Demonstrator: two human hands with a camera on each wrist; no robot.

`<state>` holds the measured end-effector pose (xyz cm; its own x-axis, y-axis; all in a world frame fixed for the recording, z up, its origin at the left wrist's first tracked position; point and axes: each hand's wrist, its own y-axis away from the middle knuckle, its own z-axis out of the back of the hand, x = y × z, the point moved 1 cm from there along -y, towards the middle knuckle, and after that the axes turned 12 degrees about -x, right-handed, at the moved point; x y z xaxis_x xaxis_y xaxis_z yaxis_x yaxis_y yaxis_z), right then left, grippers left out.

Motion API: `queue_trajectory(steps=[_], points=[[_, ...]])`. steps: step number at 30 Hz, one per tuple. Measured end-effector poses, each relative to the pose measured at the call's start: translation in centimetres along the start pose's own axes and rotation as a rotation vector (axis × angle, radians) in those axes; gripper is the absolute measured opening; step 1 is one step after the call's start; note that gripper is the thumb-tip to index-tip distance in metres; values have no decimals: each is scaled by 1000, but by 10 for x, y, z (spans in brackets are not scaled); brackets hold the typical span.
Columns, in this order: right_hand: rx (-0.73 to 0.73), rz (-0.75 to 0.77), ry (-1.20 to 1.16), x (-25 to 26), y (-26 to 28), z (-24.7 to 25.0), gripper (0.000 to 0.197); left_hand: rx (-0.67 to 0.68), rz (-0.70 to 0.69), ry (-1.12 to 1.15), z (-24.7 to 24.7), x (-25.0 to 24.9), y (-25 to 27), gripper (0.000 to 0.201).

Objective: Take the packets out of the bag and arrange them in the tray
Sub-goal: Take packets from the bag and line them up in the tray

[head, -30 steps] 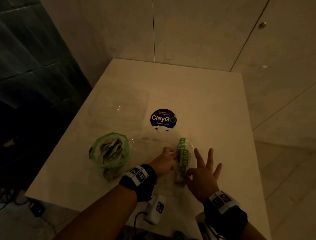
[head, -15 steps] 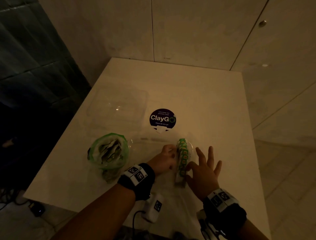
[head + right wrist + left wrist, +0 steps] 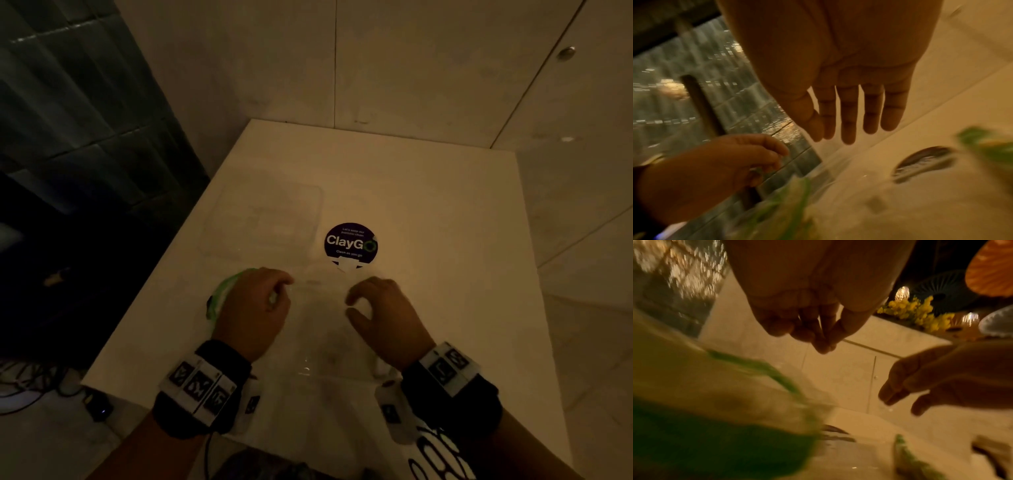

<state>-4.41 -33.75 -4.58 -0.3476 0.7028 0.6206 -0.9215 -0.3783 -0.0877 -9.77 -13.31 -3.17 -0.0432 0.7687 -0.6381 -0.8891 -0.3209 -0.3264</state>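
Note:
The clear bag with a green rim [image 3: 221, 296] stands at the table's front left, and my left hand [image 3: 270, 296] hovers over its mouth with curled fingers that hold nothing. The wrist views show the bag [image 3: 764, 368] [image 3: 797, 193] only as a blur. The clear tray [image 3: 318, 337] lies between my hands. My right hand [image 3: 354, 303] hangs over the tray's right side, its fingers [image 3: 847, 126] straight and empty. The green-printed packet [image 3: 908, 457] lies in the tray below that hand, hidden by it in the head view.
A clear lid [image 3: 263, 219] lies behind the bag on the white table [image 3: 445, 240]. A round dark "ClayGo" sticker [image 3: 351, 243] is just beyond the tray. Walls close off the back, and the table drops off at the left and right.
Both hands have let go of the green packet. My left hand has moved left over the bag's mouth, and my right hand has lifted above the packet, hiding it in the head view.

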Motion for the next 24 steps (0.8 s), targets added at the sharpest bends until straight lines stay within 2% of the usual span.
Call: queue_trajectory(steps=[2, 4, 8, 10, 13, 19, 21, 24], points=[[43, 107, -33, 27, -13, -13, 17, -50, -53, -258, 14, 25, -3, 19], [89, 217, -29, 54, -27, -30, 24, -55, -45, -480, 25, 45, -4, 11], [226, 419, 164, 94, -51, -67, 29, 19, -25, -672, 33, 63, 0, 17], [206, 542, 351, 108, -57, -80, 27, 86, -22, -680, 35, 65, 2, 26], [193, 578, 516, 116, -62, -93, 30, 185, 82, -669, 31, 66, 1, 44], [151, 656, 614, 123, -64, -107, 26, 254, 208, -631, 20, 77, -5, 27], [188, 710, 626, 121, -63, -112, 31, 293, 259, -567, 19, 82, -3, 24], [239, 686, 686, 119, -64, -116, 39, 350, 255, -527, 18, 85, -3, 22]])
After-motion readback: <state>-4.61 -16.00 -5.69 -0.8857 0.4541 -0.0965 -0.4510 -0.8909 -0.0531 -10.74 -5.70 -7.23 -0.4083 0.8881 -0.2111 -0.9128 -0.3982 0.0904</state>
